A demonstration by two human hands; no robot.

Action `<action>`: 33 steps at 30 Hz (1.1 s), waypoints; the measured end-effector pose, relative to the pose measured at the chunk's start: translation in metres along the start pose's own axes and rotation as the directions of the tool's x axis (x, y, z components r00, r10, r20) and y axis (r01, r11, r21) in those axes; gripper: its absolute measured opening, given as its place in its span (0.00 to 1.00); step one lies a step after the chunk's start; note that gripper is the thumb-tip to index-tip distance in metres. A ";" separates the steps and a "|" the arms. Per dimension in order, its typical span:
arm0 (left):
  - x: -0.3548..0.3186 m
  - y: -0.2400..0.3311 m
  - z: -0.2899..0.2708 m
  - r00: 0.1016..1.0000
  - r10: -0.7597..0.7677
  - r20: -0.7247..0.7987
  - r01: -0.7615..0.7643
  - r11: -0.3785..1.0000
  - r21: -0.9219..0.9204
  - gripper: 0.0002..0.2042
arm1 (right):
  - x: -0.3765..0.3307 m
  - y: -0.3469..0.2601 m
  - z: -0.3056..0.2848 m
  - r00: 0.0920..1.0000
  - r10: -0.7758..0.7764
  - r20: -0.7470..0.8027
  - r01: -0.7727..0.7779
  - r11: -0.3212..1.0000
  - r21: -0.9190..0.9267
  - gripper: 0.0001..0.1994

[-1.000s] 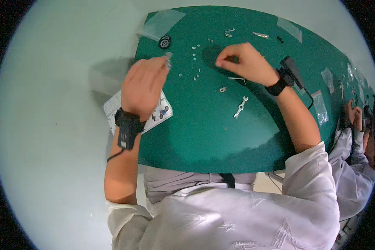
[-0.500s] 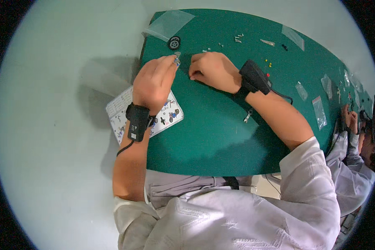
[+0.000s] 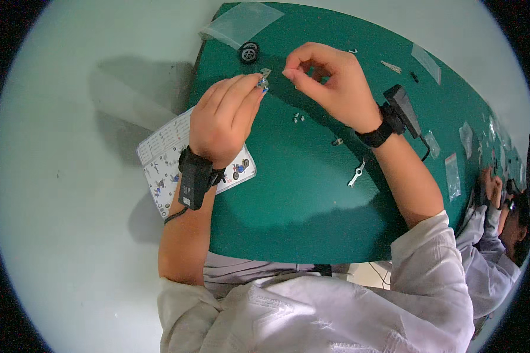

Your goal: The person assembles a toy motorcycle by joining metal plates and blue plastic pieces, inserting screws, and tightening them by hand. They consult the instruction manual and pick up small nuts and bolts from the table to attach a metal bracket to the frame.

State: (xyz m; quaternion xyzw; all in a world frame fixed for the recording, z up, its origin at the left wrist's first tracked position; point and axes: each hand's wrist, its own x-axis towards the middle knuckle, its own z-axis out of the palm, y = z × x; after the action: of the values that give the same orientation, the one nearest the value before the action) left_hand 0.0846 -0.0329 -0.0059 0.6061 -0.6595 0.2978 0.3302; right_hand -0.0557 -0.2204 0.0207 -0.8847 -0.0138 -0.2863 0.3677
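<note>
My left hand is closed, its fingertips pinching a small metal model part with a bit of blue on it. To its right, my right hand has thumb and forefinger pressed together; anything between them is too small to make out. The two hands are apart. Just beyond the left fingertips stand black toy wheels. Several small silver fasteners lie on the green table below the right hand. Nearer me are a small dark-and-silver piece and a small flat metal spanner.
A printed picture instruction sheet lies partly under my left forearm. A clear plastic bag rests at the far left corner. More bags and small parts are spread along the right, where another person's hands work.
My right hand has lifted and moved a little right and away, its pinch now showing. The fasteners and small piece have come into sight. My left hand keeps its part; the whole view has shifted slightly.
</note>
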 end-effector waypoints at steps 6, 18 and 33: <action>0.004 0.001 0.004 1.000 0.010 0.007 -0.009 0.999 -0.040 0.09 | -0.004 -0.003 0.013 0.994 -0.020 -0.105 0.027 0.997 0.072 0.05; 0.002 0.002 0.005 0.998 0.044 -0.037 -0.046 0.997 -0.057 0.08 | -0.013 -0.008 0.020 0.950 -0.214 -0.227 0.186 0.973 -0.136 0.13; 0.000 0.001 0.007 0.993 0.098 -0.069 -0.100 0.995 -0.020 0.09 | -0.013 -0.010 0.023 0.951 0.290 -0.103 -0.218 0.870 0.442 0.16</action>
State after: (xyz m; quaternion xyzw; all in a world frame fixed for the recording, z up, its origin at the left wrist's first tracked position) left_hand 0.0830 -0.0384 -0.0100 0.5584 -0.6805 0.3264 0.3443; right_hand -0.0577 -0.1952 0.0073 -0.7503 0.0714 -0.2978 0.5858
